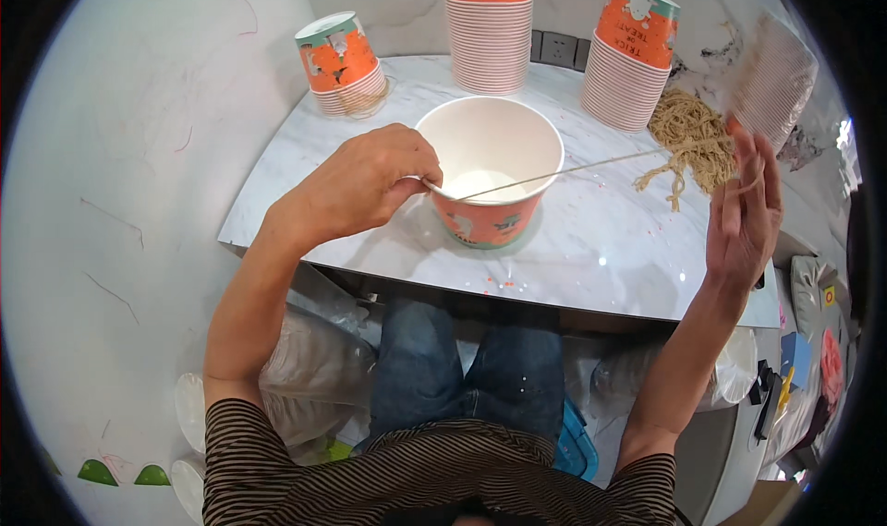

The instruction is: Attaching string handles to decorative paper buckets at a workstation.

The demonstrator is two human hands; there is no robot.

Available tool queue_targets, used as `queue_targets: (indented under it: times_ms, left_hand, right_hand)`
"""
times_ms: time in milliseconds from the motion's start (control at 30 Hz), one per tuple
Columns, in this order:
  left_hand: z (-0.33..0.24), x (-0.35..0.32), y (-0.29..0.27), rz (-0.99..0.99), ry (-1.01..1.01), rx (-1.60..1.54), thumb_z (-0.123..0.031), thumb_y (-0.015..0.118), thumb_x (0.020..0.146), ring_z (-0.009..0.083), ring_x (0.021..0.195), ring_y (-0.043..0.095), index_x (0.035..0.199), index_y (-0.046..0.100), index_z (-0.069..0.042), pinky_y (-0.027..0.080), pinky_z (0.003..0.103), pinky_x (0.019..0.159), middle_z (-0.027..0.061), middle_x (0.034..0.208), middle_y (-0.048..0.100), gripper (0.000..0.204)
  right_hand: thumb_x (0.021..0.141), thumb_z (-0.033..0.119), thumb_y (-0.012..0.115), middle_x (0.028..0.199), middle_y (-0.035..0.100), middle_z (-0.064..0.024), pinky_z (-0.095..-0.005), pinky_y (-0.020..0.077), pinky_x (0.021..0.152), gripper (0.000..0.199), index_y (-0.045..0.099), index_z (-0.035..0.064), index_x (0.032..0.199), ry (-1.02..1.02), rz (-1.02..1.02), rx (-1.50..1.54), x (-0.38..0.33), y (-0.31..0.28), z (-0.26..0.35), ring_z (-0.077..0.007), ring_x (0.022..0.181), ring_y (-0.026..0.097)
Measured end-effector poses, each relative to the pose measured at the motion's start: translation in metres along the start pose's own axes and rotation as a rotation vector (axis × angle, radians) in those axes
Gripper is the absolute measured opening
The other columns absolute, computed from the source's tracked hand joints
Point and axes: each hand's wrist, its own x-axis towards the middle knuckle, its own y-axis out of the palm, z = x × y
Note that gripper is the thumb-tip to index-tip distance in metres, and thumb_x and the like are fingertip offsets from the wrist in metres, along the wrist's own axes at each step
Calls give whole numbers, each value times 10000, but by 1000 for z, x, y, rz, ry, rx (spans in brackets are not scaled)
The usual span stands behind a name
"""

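Note:
In front of me an orange-and-green paper bucket [490, 223] stands upright on the table, its white inside facing me. My left hand [370, 177] is closed on the left of its rim, thumb and fingers pinching the edge. A thin tan twine [610, 162] runs taut from that part of the rim, across the bucket's mouth, up to my right hand [747, 198]. That hand is raised over the table's right side, with the twine caught at its fingers, which are partly smeared by motion. Whether the twine passes through the rim is hidden by my left fingers.
A pile of loose twine [695, 147] lies at the right. Nested bucket stacks stand at the back left [344, 64], back middle [490, 46] and back right [628, 69]; another tilted stack [774, 83] is behind my right hand. The marble-patterned table [591, 267] has a curved front edge.

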Motion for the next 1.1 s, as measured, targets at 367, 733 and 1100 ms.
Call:
queue_targets:
  times_ms: [367, 733, 1100]
  left_hand:
    - [-65, -5, 35, -434, 161, 103, 70, 645, 768, 355, 1086, 694, 1018, 670, -38, 593, 449, 924, 166, 1159, 709, 274]
    - [-107, 73, 132, -398, 57, 346, -140, 579, 897, 521, 1353, 496, 1312, 566, 90, 407, 571, 1159, 370, 1427, 511, 474]
    - [-76, 72, 121, -435, 37, 292, -148, 812, 785, 494, 1300, 505, 1391, 543, 34, 456, 541, 1086, 341, 1525, 422, 687]
  right_hand:
    - [1057, 272, 668, 1028, 734, -56, -189, 300, 482, 341, 719, -5, 1251, 134, -44, -131, 45, 42, -17, -27, 562, 384]
    - [1083, 323, 605, 754, 534, 44, -193, 310, 416, 400, 704, -4, 1292, 210, 586, -419, 68, 114, 11, 0, 521, 392]
    - [1087, 190, 564, 660, 438, 73, -174, 321, 382, 302, 603, -69, 1237, 449, 1288, 927, 136, 181, -43, -17, 484, 348]
